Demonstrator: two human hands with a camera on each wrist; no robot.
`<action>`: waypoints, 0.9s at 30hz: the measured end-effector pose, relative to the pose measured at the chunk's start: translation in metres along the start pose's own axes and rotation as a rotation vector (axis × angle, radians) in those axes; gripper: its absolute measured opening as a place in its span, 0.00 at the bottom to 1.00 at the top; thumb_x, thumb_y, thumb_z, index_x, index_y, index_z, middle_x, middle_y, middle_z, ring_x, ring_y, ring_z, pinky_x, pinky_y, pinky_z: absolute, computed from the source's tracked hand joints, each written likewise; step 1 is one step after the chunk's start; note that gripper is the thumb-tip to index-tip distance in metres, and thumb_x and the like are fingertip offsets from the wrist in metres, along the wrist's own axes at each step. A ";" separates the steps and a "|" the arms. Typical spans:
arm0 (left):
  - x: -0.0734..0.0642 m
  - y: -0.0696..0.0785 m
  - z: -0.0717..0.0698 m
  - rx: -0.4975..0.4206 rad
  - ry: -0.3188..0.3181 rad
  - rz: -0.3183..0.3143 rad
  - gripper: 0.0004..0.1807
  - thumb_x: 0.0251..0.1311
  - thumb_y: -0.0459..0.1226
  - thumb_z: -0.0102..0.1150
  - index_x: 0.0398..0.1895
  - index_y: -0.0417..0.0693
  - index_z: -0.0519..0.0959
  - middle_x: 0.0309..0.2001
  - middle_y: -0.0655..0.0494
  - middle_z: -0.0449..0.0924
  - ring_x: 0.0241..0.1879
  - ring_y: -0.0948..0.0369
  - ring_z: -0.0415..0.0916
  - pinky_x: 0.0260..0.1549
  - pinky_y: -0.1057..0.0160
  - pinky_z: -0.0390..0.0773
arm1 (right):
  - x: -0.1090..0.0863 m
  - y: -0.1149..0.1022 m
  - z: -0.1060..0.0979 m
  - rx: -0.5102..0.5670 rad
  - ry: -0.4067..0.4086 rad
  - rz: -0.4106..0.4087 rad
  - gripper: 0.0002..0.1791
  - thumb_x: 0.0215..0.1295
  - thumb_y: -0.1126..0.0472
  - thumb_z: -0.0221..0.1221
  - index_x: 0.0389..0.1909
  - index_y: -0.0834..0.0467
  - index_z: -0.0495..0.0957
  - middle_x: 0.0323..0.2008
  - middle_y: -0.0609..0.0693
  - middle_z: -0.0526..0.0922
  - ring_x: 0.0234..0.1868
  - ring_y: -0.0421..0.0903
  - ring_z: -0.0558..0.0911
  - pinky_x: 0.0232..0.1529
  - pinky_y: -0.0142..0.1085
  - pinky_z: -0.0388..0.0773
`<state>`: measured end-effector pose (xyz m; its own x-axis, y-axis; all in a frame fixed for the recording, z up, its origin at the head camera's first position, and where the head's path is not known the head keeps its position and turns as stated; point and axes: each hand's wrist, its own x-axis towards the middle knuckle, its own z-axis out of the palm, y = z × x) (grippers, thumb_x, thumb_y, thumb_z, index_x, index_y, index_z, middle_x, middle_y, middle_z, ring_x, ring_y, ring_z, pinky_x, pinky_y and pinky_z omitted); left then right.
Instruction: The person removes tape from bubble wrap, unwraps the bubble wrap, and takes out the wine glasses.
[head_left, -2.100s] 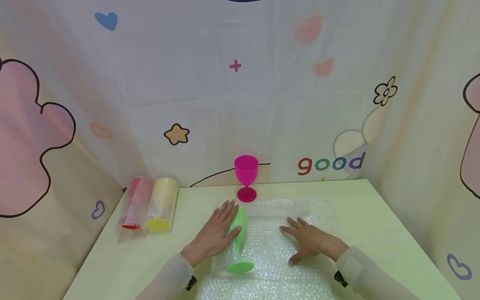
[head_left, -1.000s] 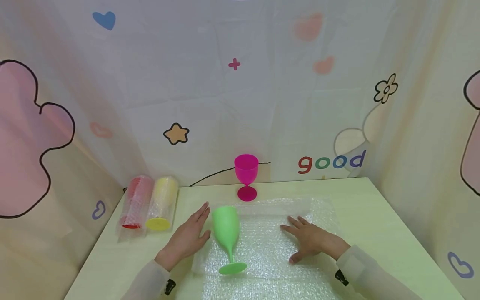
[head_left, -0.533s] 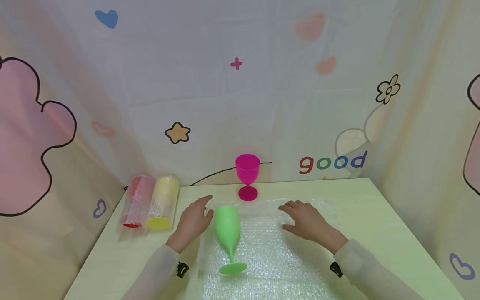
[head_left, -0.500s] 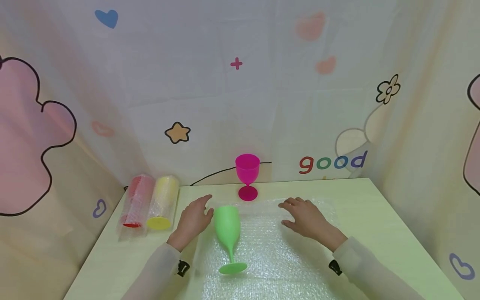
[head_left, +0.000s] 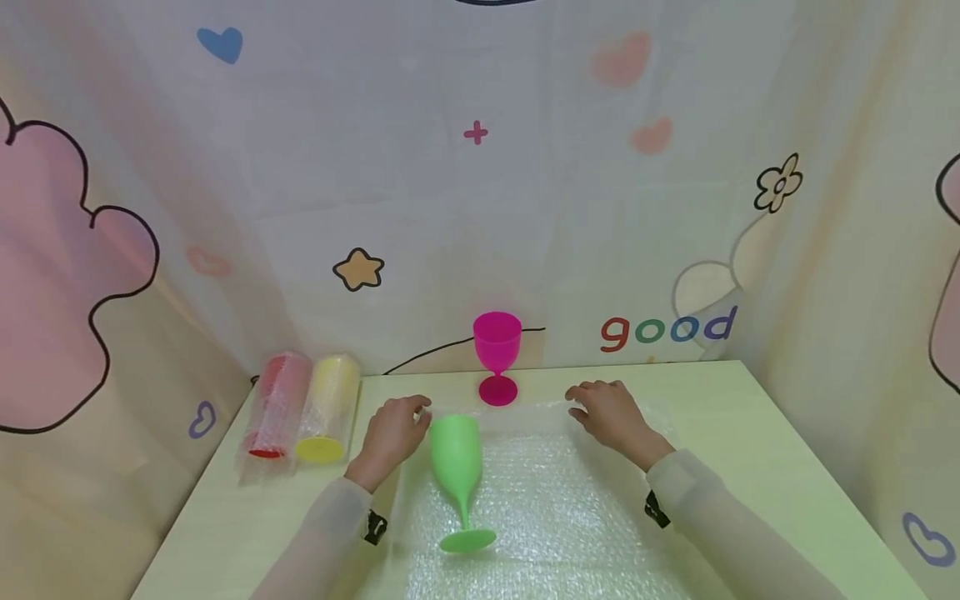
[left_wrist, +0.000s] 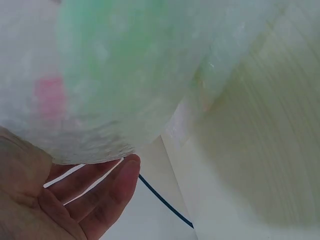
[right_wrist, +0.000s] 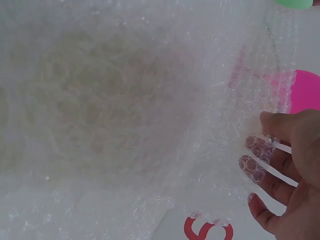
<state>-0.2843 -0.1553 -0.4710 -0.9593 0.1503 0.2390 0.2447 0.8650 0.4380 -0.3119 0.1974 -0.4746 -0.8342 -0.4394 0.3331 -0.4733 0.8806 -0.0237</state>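
Green goblet (head_left: 456,454) lies on its side on the left part of the bubble wrap (head_left: 547,500), its long axis running away from the person, bowl far, foot near, leaning slightly left towards the rim. The left hand (head_left: 390,433) is much the nearer, just left of the bowl's mouth; the right hand (head_left: 611,414) sits well apart from the goblet, across the sheet.

Both hands are at the sheet's far edge, so that edge crosses the goblet's axis just beyond its rim. The right hand pinches it, thumb on one face, fingers showing through the bubbles on the other. The left hand's fingers curl at the edge and appear to pinch it too, though the wrap hides part of the grip.

Beyond that edge a pink goblet (head_left: 497,342) stands upright on the worktop (head_left: 750,467); a wrapped red goblet (head_left: 277,408) and a wrapped yellow goblet (head_left: 328,408) lie to the left.
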 end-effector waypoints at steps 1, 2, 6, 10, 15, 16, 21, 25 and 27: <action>0.000 0.000 0.000 -0.006 0.017 0.012 0.12 0.65 0.37 0.58 0.49 0.43 0.83 0.41 0.47 0.87 0.18 0.65 0.73 0.16 0.66 0.70 | 0.000 0.002 0.001 0.002 0.019 -0.005 0.10 0.57 0.61 0.69 0.41 0.54 0.84 0.36 0.49 0.88 0.36 0.50 0.85 0.43 0.52 0.78; 0.000 0.000 0.000 -0.012 0.031 0.021 0.11 0.65 0.36 0.58 0.47 0.43 0.84 0.40 0.47 0.87 0.17 0.65 0.71 0.15 0.66 0.68 | -0.001 0.003 0.002 0.003 0.036 -0.013 0.09 0.56 0.62 0.69 0.38 0.54 0.84 0.33 0.48 0.87 0.34 0.49 0.85 0.42 0.52 0.78; 0.000 -0.001 0.000 -0.035 0.053 0.019 0.08 0.65 0.36 0.58 0.42 0.44 0.84 0.36 0.50 0.87 0.15 0.67 0.68 0.14 0.67 0.66 | -0.001 0.006 0.003 -0.005 0.081 -0.040 0.06 0.55 0.65 0.70 0.30 0.52 0.83 0.27 0.45 0.86 0.28 0.46 0.83 0.38 0.50 0.78; 0.000 -0.004 0.000 -0.067 0.032 -0.010 0.08 0.66 0.36 0.58 0.41 0.43 0.84 0.36 0.51 0.87 0.19 0.66 0.72 0.19 0.67 0.70 | -0.001 0.007 0.003 0.002 0.076 -0.034 0.06 0.55 0.65 0.69 0.29 0.51 0.82 0.26 0.44 0.86 0.27 0.44 0.82 0.35 0.47 0.78; -0.001 -0.012 0.001 -0.101 0.040 -0.044 0.07 0.66 0.36 0.58 0.39 0.42 0.84 0.36 0.51 0.87 0.27 0.61 0.78 0.26 0.63 0.76 | -0.001 0.010 0.004 0.020 0.038 0.000 0.04 0.58 0.64 0.68 0.31 0.52 0.83 0.27 0.45 0.87 0.27 0.45 0.83 0.33 0.46 0.78; -0.002 -0.014 0.001 -0.111 0.047 -0.053 0.07 0.66 0.35 0.58 0.39 0.42 0.84 0.35 0.51 0.87 0.28 0.60 0.79 0.27 0.63 0.77 | -0.001 0.011 0.005 0.024 0.030 0.009 0.04 0.58 0.64 0.68 0.32 0.52 0.83 0.27 0.45 0.87 0.27 0.45 0.83 0.34 0.46 0.78; -0.004 -0.022 0.001 -0.177 0.058 -0.094 0.08 0.66 0.34 0.57 0.39 0.38 0.83 0.34 0.48 0.86 0.27 0.60 0.81 0.25 0.64 0.78 | 0.000 0.017 0.009 0.040 0.011 0.026 0.03 0.59 0.64 0.67 0.32 0.53 0.83 0.28 0.46 0.87 0.26 0.46 0.83 0.34 0.45 0.79; -0.006 -0.026 0.001 -0.231 0.048 -0.137 0.08 0.67 0.33 0.56 0.39 0.36 0.82 0.34 0.47 0.85 0.25 0.63 0.82 0.22 0.67 0.76 | 0.001 0.022 0.011 0.043 0.003 0.028 0.03 0.60 0.64 0.66 0.33 0.53 0.82 0.27 0.47 0.87 0.26 0.46 0.83 0.32 0.44 0.80; -0.006 -0.028 0.002 -0.237 0.050 -0.150 0.08 0.67 0.33 0.56 0.39 0.36 0.82 0.33 0.47 0.85 0.24 0.64 0.81 0.21 0.68 0.76 | 0.002 0.024 0.012 0.047 -0.017 0.040 0.03 0.61 0.63 0.66 0.34 0.54 0.82 0.28 0.47 0.87 0.26 0.46 0.83 0.33 0.44 0.80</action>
<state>-0.2861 -0.1793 -0.4867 -0.9806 0.0005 0.1961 0.1325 0.7389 0.6606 -0.3285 0.2150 -0.4858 -0.8573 -0.4068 0.3153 -0.4514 0.8886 -0.0809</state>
